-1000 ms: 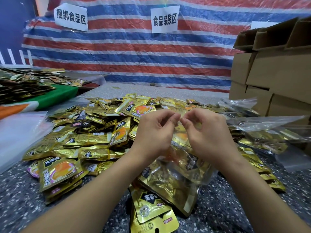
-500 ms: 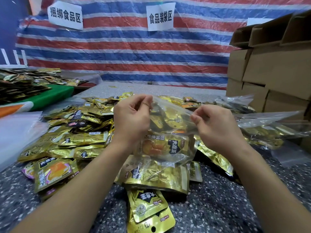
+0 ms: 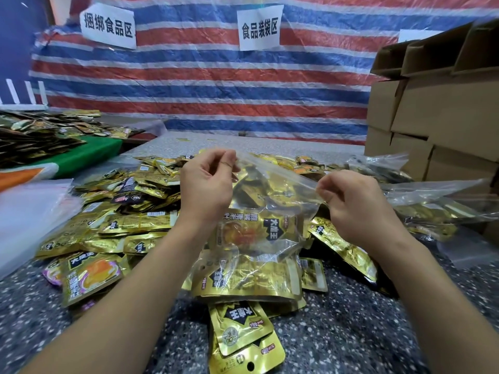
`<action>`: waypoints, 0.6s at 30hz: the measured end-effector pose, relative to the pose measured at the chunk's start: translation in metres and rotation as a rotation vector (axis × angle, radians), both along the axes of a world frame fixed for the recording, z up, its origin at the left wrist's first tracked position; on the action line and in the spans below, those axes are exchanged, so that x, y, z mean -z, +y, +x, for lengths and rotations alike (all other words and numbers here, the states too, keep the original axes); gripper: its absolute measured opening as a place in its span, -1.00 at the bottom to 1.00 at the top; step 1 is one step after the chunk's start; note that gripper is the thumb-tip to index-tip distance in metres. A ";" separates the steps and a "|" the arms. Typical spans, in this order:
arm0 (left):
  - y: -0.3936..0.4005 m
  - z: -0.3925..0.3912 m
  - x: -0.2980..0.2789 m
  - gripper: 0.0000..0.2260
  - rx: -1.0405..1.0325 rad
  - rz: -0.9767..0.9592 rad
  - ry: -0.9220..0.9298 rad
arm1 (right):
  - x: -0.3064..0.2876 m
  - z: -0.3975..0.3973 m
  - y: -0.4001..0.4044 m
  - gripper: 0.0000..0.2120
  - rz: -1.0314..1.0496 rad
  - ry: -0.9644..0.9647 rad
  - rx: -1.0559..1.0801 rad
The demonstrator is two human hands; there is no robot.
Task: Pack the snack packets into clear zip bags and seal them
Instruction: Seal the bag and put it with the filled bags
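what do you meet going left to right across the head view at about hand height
stack of empty clear bags → pile of gold snack packets → left hand → clear zip bag → right hand → filled bags

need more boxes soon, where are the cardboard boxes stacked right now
In the head view the cardboard boxes are stacked at the far right, against the striped tarp, behind the filled clear bags.

Your bag (image 3: 270,201) hangs over the packets (image 3: 129,225) heaped mid-table (image 3: 351,333), boxes (image 3: 445,117) stacked at its right edge.
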State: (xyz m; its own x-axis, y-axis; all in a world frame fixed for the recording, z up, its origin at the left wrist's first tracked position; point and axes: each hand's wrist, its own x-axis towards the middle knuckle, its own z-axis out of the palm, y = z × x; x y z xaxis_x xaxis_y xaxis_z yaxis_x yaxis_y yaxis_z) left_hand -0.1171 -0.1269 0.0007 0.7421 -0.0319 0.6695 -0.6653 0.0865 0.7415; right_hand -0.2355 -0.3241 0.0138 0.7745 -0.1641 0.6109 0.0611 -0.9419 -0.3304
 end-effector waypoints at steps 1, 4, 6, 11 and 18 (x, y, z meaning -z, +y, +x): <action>-0.001 0.000 0.000 -0.81 0.036 -0.007 0.018 | 0.001 0.000 0.000 -0.83 0.000 0.010 -0.015; -0.004 -0.004 0.001 -0.83 0.150 -0.019 0.027 | 0.002 -0.001 0.004 -0.88 0.025 0.023 -0.034; -0.010 -0.008 0.003 -0.83 0.206 0.009 -0.001 | 0.002 -0.002 0.012 -0.49 0.055 0.058 -0.070; -0.021 -0.019 0.007 -0.87 0.282 0.014 -0.082 | 0.009 0.007 0.031 -0.29 -0.027 0.316 -0.094; -0.023 -0.017 0.011 -0.77 0.237 0.117 -0.007 | 0.017 0.015 0.016 -0.74 0.373 0.284 -0.181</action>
State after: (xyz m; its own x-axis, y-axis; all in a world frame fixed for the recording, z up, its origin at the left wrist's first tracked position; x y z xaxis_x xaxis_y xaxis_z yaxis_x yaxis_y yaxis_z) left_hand -0.1337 -0.1497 -0.0099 0.6998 -0.2818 0.6564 -0.6419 0.1550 0.7509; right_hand -0.2203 -0.3084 -0.0035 0.9379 -0.1788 0.2973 0.0715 -0.7390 -0.6699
